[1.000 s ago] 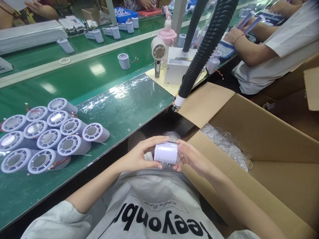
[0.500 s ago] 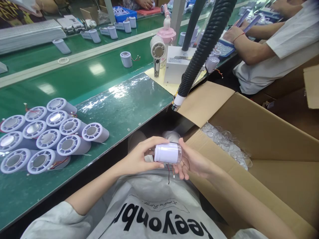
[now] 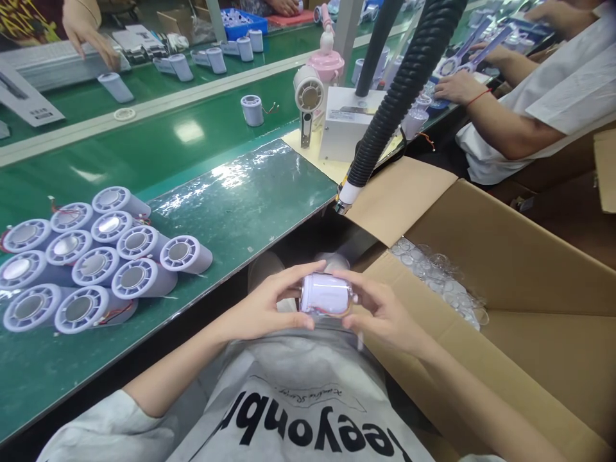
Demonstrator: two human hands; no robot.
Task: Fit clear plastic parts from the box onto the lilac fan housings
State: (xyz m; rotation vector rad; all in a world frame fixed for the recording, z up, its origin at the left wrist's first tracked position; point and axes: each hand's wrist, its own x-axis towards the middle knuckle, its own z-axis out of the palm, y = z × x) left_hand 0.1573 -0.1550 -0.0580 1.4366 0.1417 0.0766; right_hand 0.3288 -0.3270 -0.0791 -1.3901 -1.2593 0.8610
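A lavender cylindrical fan housing (image 3: 327, 294) lies sideways between my hands, above my lap. Clear plastic shows around its right end, and a thin wire runs along its lower side. My left hand (image 3: 269, 303) grips the left end, thumb below and fingers above. Around the right end are the curled fingers of my right hand (image 3: 380, 309); a small blurred connector dangles beneath them. Several similar housings with round grey centres, such as this nearest fan housing (image 3: 185, 255), lie on the bench to my left, some with red wires.
An open cardboard box (image 3: 520, 256) with clear plastic caps (image 3: 447, 282) stands at my right. A black flexible hose (image 3: 389, 109) hangs over the bench edge. Beyond are a white box (image 3: 344, 131), a handheld fan (image 3: 308, 96), and a green conveyor (image 3: 192, 131). A co-worker's hand (image 3: 91, 38) reaches in at upper left.
My right hand has gone from spread fingers to curling around the housing's right end. The housing has turned, bringing its wire onto the near side. A co-worker's hand has appeared at upper left.
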